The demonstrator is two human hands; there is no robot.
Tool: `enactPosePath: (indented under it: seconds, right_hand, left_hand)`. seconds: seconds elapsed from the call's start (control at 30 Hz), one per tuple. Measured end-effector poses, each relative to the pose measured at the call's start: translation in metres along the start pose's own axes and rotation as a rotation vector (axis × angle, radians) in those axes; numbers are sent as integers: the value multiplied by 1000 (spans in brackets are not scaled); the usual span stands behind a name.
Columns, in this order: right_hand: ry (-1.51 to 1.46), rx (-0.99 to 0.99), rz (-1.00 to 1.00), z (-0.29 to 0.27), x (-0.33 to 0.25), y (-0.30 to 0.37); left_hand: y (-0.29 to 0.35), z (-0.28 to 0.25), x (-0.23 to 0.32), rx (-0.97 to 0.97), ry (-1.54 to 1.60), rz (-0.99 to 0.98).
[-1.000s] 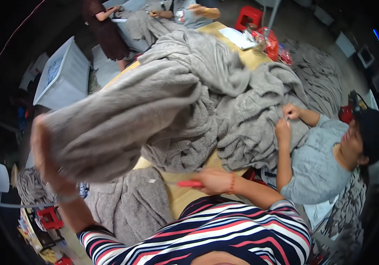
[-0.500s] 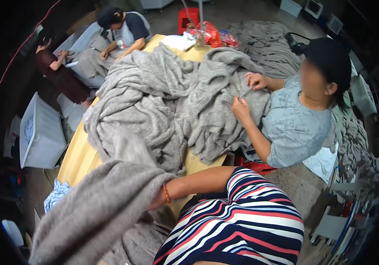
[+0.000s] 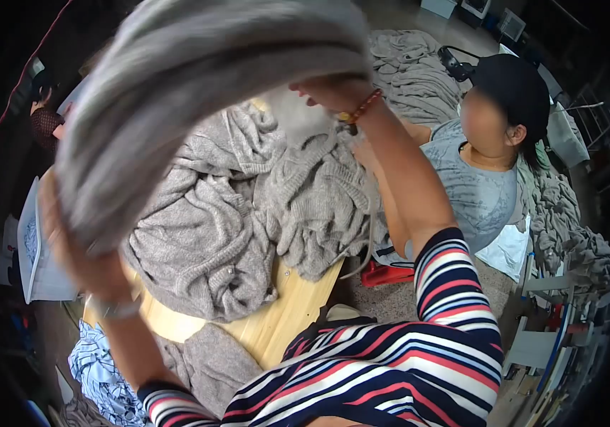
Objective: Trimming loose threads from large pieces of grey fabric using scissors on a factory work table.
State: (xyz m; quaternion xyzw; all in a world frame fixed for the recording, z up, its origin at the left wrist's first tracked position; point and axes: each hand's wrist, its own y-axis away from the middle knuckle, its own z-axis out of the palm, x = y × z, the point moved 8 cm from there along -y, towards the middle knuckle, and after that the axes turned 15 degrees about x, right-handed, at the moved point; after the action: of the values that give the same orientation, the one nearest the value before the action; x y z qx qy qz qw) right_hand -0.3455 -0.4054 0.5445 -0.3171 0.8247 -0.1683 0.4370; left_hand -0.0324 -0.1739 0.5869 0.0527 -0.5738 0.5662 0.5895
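A fuzzy grey knit garment [image 3: 212, 78] is raised high across the upper left, blurred by motion. My left hand [image 3: 84, 249] grips its lower left end, the fingers smeared. At its right end my right hand [image 3: 333, 96] holds the edge, with some fingers hidden under the cloth. Below it, a heap of grey knitwear [image 3: 198, 235] with ribbed bands covers much of the wooden table [image 3: 276, 306]. Another grey knit piece [image 3: 219, 356] lies at the near table edge, beside my left forearm.
A co-worker [image 3: 468, 171] in a black cap sits close on the right, beyond my right arm. Blue striped cloth [image 3: 102, 370] lies at the lower left, near a white bin [image 3: 56, 263]. More grey knitwear [image 3: 418, 78] is piled behind the table. Another person [image 3: 45, 121] stands far left.
The grey knit garment has gone from low in front of me to high over the table. Both my hands now show. My right arm has swung up and away.
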Motion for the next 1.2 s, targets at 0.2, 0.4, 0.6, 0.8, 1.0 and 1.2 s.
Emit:
enactPosePath:
  seconds: [0.2,0.4,0.6,0.8,1.0,1.2]
  right_hand:
    - [-281,-40,844,55,124,112]
    - [-85,-75,979,85,160,272]
    - [29,-94,695,65,127,324]
    - [46,-352,713,89,110,329]
    - [0,-344,555,104,115,292]
    - [-8,-302,473,108,116,258]
  left_hand:
    - [113,163,-144,-211,232,-436]
    - [265,171,-298,-460,0,-637]
    - [291,115,-366,-751,-200,-971]
    - [230,74,-503,-64,-546,-1143]
    - [212,54,-609,331,-386,-1200]
    - [33,43,-451,115,252,-838]
